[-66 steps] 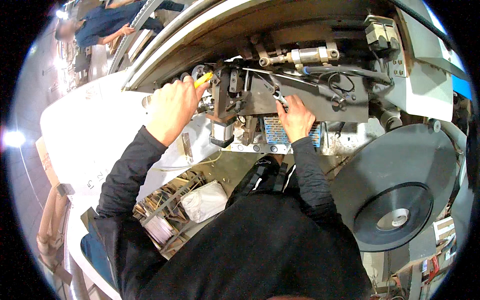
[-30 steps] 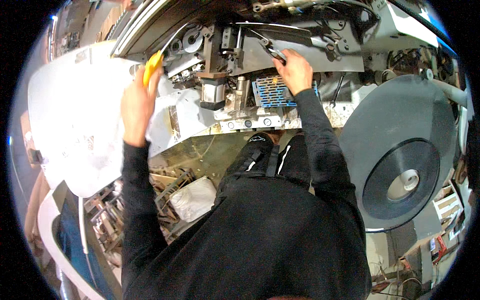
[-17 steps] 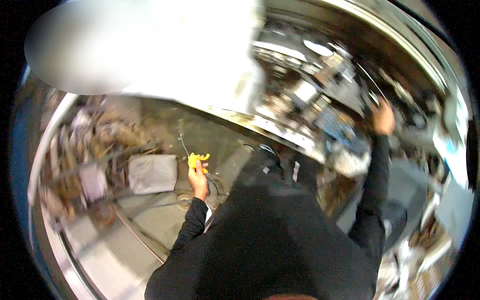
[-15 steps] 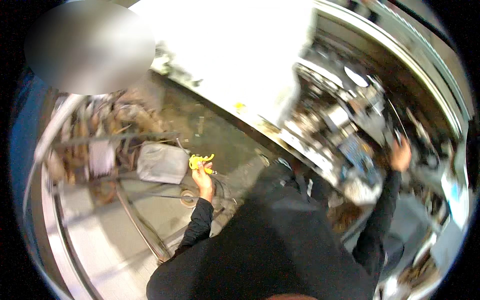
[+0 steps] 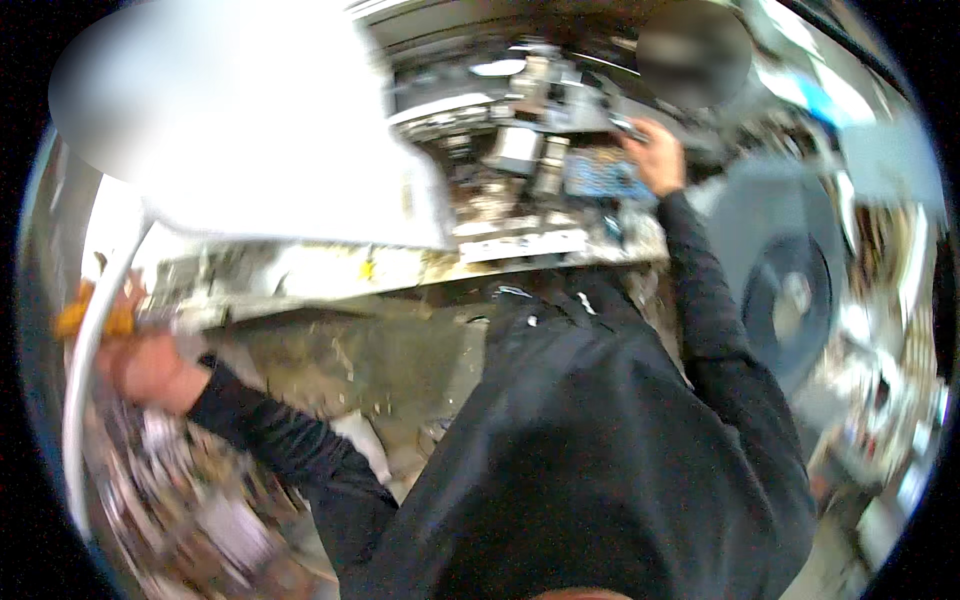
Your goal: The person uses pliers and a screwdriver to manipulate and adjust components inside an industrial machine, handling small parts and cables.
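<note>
My left hand (image 5: 150, 368) is far out to the left, low down by a messy pile of wires and scraps (image 5: 190, 500). Its fingers are closed around a small yellow-handled tool (image 5: 95, 318), which sticks out at the left edge by a curved white rail (image 5: 95, 370). My right hand (image 5: 658, 160) is up on the far grey metal machine (image 5: 540, 120), beside a small blue part (image 5: 600, 178). It is too blurry to tell how those fingers sit. A big dark round disc (image 5: 790, 300) is on the right.
</note>
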A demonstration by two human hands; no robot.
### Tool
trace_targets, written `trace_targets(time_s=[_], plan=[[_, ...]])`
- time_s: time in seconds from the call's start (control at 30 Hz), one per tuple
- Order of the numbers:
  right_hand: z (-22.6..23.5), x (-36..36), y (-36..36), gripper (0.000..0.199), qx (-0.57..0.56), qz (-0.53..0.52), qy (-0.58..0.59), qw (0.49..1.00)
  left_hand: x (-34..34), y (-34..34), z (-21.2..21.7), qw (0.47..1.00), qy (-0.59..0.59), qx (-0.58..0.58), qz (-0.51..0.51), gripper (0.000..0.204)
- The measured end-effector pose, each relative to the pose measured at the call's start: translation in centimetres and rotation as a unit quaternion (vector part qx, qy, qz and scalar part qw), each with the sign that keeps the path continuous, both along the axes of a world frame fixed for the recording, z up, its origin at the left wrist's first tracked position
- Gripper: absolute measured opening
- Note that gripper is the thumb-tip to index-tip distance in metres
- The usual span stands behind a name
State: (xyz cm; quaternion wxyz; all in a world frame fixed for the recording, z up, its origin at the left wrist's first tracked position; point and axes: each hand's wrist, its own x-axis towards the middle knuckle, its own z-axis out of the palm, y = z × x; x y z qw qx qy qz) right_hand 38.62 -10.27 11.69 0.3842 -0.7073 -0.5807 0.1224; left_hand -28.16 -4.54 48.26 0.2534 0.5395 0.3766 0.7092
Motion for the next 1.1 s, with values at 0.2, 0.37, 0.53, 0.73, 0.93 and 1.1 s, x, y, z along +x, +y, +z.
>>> trace_targets(time_s=[0.2, 0.37, 0.53, 0.73, 0.93, 1.1], plan=[[2.9, 0.6, -8.6, 0.027, -0.032, -0.088, 0.024, 0.995, 0.4, 3.6, -2.4, 0.794, -0.222, -0.149, -0.545, 0.046], [2.6, 2.9, -12.1, 0.025, -0.019, -0.096, -0.026, 0.995, 4.0, 2.7, 0.3, 0.980, -0.136, -0.143, 0.007, 0.044], [3.7, 6.2, -14.9, 0.026, -0.067, -0.138, -0.035, 0.988, 5.4, 0.9, -1.7, 0.981, 0.042, -0.108, 0.156, 0.036], [4.5, 8.5, -17.3, 0.033, -0.065, -0.103, -0.040, 0.992, 31.0, -10.3, -17.6, 0.891, 0.433, 0.092, 0.103, 0.026], [3.0, 8.4, -16.8, 0.031, -0.078, 0.048, -0.036, 0.995, 54.6, -11.0, -31.1, 0.764, 0.528, -0.077, -0.363, 0.056], [0.6, 12.7, -18.8, 0.032, -0.091, 0.016, 0.073, 0.993, 58.7, -10.4, -34.9, 0.758, 0.485, -0.105, -0.424, 0.013]])
